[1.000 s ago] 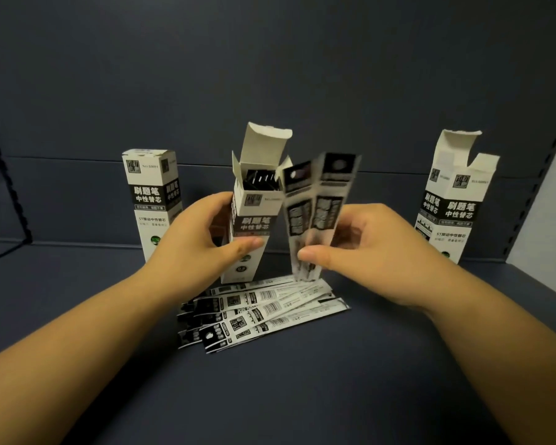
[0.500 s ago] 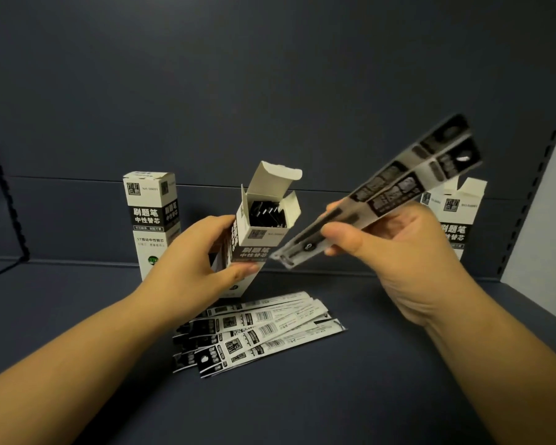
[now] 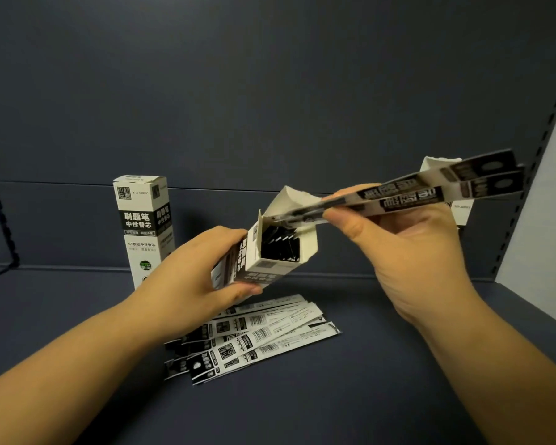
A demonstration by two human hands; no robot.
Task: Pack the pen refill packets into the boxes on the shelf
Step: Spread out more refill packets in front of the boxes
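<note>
Open box point(image 3: 272, 252): white carton with black label band and white characters, lifted off the shelf point(image 3: 398, 364) and tilted so its mouth faces the camera and to the right. Top flaps stand open; dark packet ends show inside. The left hand point(image 3: 203, 277) grips it round the lower body, thumb along the underside, fingers point(image 3: 231, 234) curled over the far side.

Held packets point(image 3: 430, 191): two long flat strips, black and white print, lying nearly level, one overlapping the other. Their near tips sit at the box mouth, touching or just inside its upper rim; which, cannot be told. The right hand point(image 3: 408, 248) pinches them near the tips, thumb on the near face, fingers curled behind.

Change from half a second ago: the box has tipped further over toward the camera, and the packets have dropped from a steep slant to almost flat, tips now at the opening rather than short of it.

Surroundings: dark blue shelf with matching back panel. Closed box point(image 3: 143, 226) stands upright at the rear left, behind the left hand. Third box point(image 3: 461, 210) at the rear right, mostly hidden by the held packets and right hand. Loose packets point(image 3: 257, 335) lie fanned on the shelf below the open box, partly covered by the left wrist.
</note>
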